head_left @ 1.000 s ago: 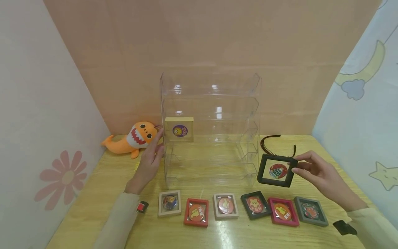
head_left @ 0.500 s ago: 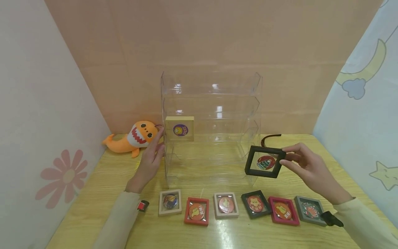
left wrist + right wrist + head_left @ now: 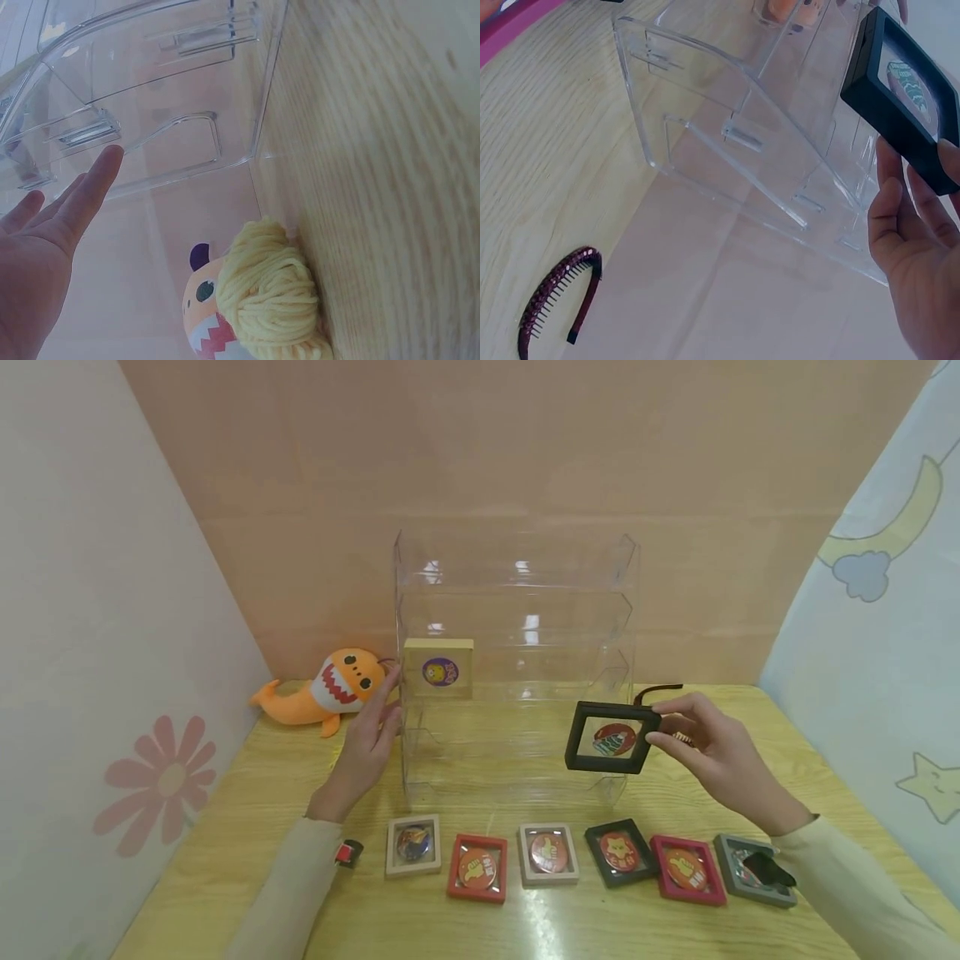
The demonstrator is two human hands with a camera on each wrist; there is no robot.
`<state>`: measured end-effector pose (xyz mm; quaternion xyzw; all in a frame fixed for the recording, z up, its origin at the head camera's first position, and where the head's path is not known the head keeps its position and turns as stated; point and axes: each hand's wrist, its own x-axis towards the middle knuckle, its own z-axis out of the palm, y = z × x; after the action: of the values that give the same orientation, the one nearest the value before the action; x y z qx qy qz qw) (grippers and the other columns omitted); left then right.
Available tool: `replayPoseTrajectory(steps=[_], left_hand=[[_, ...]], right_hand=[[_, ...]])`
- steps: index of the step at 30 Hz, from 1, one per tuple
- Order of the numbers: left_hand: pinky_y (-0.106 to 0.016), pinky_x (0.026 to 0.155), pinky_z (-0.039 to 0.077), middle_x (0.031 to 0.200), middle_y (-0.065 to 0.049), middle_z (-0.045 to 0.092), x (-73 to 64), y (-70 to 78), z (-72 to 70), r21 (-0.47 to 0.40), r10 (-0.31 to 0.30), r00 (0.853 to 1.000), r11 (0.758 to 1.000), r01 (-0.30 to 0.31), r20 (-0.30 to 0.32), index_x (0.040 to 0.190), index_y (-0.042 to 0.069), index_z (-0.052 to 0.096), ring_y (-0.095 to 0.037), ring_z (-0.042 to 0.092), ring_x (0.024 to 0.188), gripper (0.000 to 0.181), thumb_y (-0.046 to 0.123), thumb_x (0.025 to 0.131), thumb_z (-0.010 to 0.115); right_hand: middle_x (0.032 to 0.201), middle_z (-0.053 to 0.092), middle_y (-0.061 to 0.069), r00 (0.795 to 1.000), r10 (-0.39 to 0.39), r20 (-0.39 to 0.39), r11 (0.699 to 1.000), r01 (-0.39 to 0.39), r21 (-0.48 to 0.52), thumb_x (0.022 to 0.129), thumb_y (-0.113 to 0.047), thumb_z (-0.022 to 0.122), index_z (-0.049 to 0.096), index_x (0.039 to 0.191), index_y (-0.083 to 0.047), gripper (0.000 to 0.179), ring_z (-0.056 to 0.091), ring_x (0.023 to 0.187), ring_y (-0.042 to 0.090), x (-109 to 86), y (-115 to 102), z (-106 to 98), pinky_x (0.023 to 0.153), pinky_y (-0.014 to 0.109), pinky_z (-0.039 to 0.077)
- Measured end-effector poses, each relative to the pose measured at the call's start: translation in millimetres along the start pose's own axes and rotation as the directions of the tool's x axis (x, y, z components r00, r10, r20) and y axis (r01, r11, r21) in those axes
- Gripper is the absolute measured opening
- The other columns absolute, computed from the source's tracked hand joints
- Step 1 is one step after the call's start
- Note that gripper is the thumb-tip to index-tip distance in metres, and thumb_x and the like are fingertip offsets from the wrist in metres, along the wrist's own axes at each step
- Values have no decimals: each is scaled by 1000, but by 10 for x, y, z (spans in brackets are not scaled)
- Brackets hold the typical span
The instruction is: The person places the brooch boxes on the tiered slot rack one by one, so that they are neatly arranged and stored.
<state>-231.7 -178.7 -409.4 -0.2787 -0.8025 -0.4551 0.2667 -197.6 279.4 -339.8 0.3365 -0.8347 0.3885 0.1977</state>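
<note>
A clear acrylic tiered rack [image 3: 517, 610] stands upright on the wooden table. My left hand [image 3: 360, 764] is at its left side, fingers extended, fingertips right at the side panel; the left wrist view shows the same straight fingers [image 3: 94, 191]. My right hand [image 3: 712, 760] pinches the right edge of a black square display frame [image 3: 611, 739], thumb in front. Inside that frame is a round red badge with a green-and-white tree. It is raised, overlapping the rack's lower right part in the head view. A cream-framed purple badge [image 3: 439, 672] sits on a middle tier, far left.
Several framed badges lie in a row before the rack, from a cream one [image 3: 413, 846] to a grey one [image 3: 742, 875]. An orange shark plush [image 3: 300, 703] and yellow yarn [image 3: 266, 292] are left of the rack. A dark toothed headband [image 3: 547, 292] lies to the right.
My right hand has carried the black frame leftward and slightly up, from right of the rack to in front of its lower right part. The left hand has stayed at the rack's side.
</note>
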Motion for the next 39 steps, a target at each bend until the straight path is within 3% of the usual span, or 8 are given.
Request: replayPoseTrajectory(steps=[10,18,24,27,31,39], left_hand=[[-38,110,45,165,-4,25,8,0,5,5,2,1000,1000,-2,16,163,17,20,-29,32,147,60,3,109,41],[-38,108,46,164,-5,28,6,0,11,13,-4,1000,1000,4,4,163,16,22,-28,34,145,61,0,108,42],[-39,107,48,164,-5,27,-6,-4,21,14,-6,1000,1000,6,8,163,17,21,-30,36,144,61,1,108,42],[-40,106,48,164,-4,27,-4,3,20,18,-18,1000,1000,18,15,163,19,21,-29,37,143,61,3,109,41],[-42,106,49,164,-6,28,4,17,21,19,-14,1000,1000,14,15,163,17,21,-30,37,144,60,3,108,42],[-39,106,47,163,-8,30,3,14,40,4,6,1000,1000,-6,-2,162,14,24,-30,37,144,62,-4,106,43]], right_hand=[[116,67,4,998,-54,-30,999,54,1,81,20,73,59,122,-2,49,66,102,0,158,-17,119,61,16,46],[113,63,9,997,-16,-69,997,21,79,86,19,68,57,120,2,39,66,104,3,328,-152,252,85,12,53],[113,66,8,996,0,-87,1000,2,30,89,14,69,58,124,0,39,64,104,-2,422,-214,345,72,11,50],[111,67,8,997,1,-82,1000,1,24,91,11,69,58,125,0,37,64,102,-1,479,-221,388,75,11,50],[110,65,9,997,-9,-78,999,11,31,92,10,68,58,123,2,34,65,103,5,572,-226,442,87,11,51],[116,64,8,997,3,-74,1000,-1,28,96,3,66,56,126,0,31,68,105,22,737,-249,505,90,13,50]])
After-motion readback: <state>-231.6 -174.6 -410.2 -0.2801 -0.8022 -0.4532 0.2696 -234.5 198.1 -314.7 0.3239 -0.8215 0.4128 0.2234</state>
